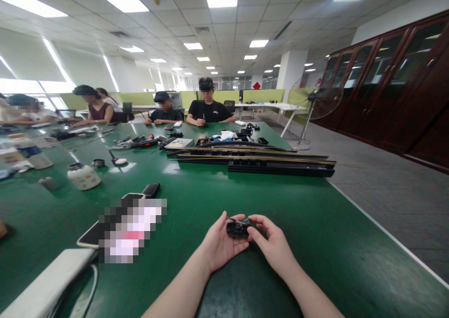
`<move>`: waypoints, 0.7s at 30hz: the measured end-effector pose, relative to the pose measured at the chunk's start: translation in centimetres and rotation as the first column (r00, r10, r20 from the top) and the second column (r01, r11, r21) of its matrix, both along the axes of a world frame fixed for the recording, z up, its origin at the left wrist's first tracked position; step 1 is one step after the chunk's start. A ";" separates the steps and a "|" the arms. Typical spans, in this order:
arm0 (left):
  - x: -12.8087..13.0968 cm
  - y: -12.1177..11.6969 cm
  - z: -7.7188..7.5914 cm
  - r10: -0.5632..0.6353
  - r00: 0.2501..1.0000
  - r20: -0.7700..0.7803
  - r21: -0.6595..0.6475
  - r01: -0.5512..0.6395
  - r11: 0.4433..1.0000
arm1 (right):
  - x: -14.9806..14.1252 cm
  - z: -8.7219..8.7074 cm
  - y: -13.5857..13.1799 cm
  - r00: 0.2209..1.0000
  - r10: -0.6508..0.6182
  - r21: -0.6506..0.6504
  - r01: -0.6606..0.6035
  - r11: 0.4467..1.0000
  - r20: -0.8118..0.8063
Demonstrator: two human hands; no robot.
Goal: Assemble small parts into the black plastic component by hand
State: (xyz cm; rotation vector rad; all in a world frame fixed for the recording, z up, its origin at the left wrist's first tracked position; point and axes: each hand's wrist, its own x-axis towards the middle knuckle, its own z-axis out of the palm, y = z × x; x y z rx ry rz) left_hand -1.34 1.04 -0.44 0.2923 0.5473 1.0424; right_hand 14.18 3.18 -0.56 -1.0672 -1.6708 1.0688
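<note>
A small black plastic part [237,229] with thin wires at its top lies across the fingers of my left hand [220,245], palm up, with the thumb against its left side. My right hand [271,243] pinches the part's right end and the wires between thumb and fingertips. Both hands are just above the green tabletop [298,210] near its front edge. What exactly the black part is, I cannot make out.
Left of my hands lie a phone [108,222] and a long white box-like object [52,280] with a cable. Long black rails [280,167] with thin yellowish rods lie ahead. A white jar [83,177] and several tools [140,142] are farther left. Several people sit across the table.
</note>
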 end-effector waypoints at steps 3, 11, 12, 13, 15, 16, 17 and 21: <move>0.0 0.0 0.0 -0.019 1.000 0.004 0.029 0.019 0.999 | -0.1 -0.1 0.3 0.994 -0.016 -0.038 0.012 0.999 -0.108; -0.1 0.1 -0.2 -0.034 0.999 0.006 0.044 0.034 0.998 | 0.1 0.2 0.5 0.946 -0.064 -0.175 0.008 0.985 -0.317; -0.1 0.1 -0.2 -0.033 0.999 0.004 0.044 0.033 0.998 | 0.1 0.2 0.5 0.941 -0.073 -0.197 0.007 0.980 -0.331; -0.1 0.1 -0.1 -0.034 0.999 0.003 0.044 0.034 0.998 | 0.1 0.2 0.5 0.935 -0.086 -0.219 0.009 0.976 -0.345; -0.1 0.0 -0.1 -0.035 0.999 0.002 0.044 0.035 0.998 | 0.1 0.1 0.5 0.918 -0.121 -0.262 0.020 0.965 -0.377; -0.1 0.0 0.0 -0.037 0.999 0.003 0.044 0.037 0.998 | 0.1 0.1 0.5 0.907 -0.139 -0.281 0.024 0.959 -0.397; -0.1 0.0 0.0 -0.037 0.999 0.003 0.044 0.037 0.998 | 0.1 0.0 0.5 0.895 -0.154 -0.300 0.024 0.954 -0.419; 0.0 0.0 0.1 -0.029 1.000 -0.001 0.037 0.029 0.999 | 0.1 0.1 0.5 0.836 -0.203 -0.385 -0.011 0.923 -0.511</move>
